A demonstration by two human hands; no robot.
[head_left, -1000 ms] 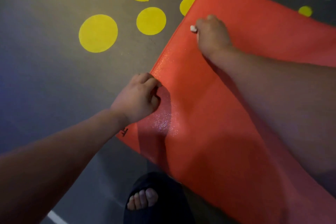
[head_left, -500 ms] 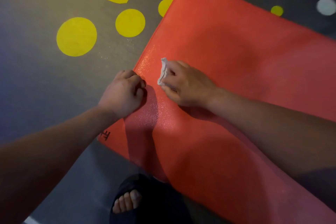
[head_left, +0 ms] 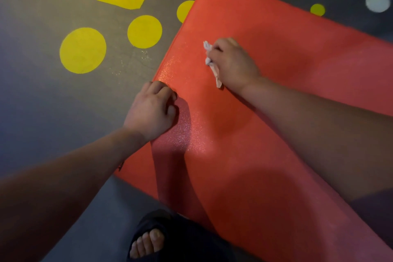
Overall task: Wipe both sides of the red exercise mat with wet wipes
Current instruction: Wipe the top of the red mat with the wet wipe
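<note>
Midway through wiping the upper face of the red mat (head_left: 276, 117), spread flat on the dark floor (head_left: 42, 112). Gripping a crumpled white wipe (head_left: 209, 57) in the right hand (head_left: 234, 64), pressed to the foam near the left border. Pinning that border with the left hand (head_left: 152, 110), fingers curled over the edge. Next, probably: sweeping long strokes across the dry stretch, then flipping for the underside. Pebbled, faintly glistening foam; thick, soft, rectangular.
</note>
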